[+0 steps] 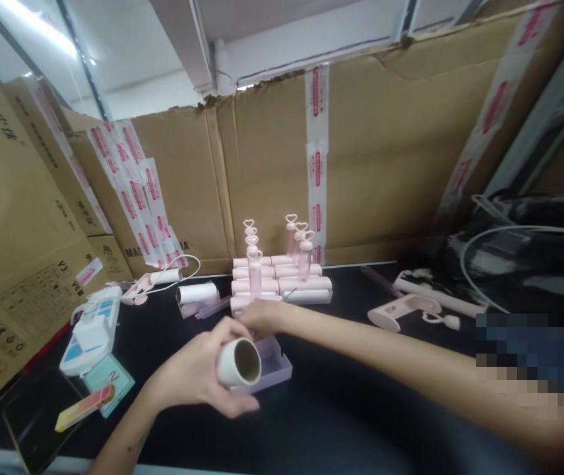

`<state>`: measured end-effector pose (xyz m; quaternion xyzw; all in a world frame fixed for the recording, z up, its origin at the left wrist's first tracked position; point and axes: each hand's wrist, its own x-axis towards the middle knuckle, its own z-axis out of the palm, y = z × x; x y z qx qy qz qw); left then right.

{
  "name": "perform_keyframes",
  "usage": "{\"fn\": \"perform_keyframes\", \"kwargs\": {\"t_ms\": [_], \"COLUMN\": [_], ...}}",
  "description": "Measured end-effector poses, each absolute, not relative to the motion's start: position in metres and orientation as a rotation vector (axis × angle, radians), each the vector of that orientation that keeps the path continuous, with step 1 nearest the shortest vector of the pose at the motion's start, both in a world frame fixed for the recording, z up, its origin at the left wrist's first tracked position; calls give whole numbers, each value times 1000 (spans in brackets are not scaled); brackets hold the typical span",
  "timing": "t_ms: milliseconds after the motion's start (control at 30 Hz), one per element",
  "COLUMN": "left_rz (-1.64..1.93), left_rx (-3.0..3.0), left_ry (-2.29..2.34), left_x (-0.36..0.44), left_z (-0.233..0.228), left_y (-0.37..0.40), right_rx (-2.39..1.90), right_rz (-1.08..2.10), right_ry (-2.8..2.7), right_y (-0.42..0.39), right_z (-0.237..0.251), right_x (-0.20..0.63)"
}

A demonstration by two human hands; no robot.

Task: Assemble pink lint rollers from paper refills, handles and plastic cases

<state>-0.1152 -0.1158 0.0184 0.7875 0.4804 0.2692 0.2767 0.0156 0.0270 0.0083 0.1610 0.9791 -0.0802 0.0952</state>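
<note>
Near the front edge of the black tabletop (361, 409), the left hand (197, 373) curls around a white roll (239, 362), its brown cardboard core facing the camera, while the right hand (262, 316) reaches forward, fingers pinched at the stacked pink rollers (282, 280), beside a clear tray (276, 363)

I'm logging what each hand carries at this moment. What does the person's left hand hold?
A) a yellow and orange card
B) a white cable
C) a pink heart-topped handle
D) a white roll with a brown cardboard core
D: the left hand has its grip wrapped around the white roll with a brown cardboard core, whose open end faces the camera, just in front of the clear plastic tray on the black table.
</note>
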Motion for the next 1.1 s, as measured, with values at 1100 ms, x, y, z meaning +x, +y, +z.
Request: {"fn": "perform_keyframes", "kwargs": {"t_ms": [1100], "left_rz": [576], "left_rx": [2233], "left_ry": [2048], "left_x": [-202], "left_z": [-46], "left_y": [-75], "right_rx": [1743], "right_rz": [-37], "right_ry": [2856], "right_y": [77], "right_z": [-6], "right_x": [174]}}
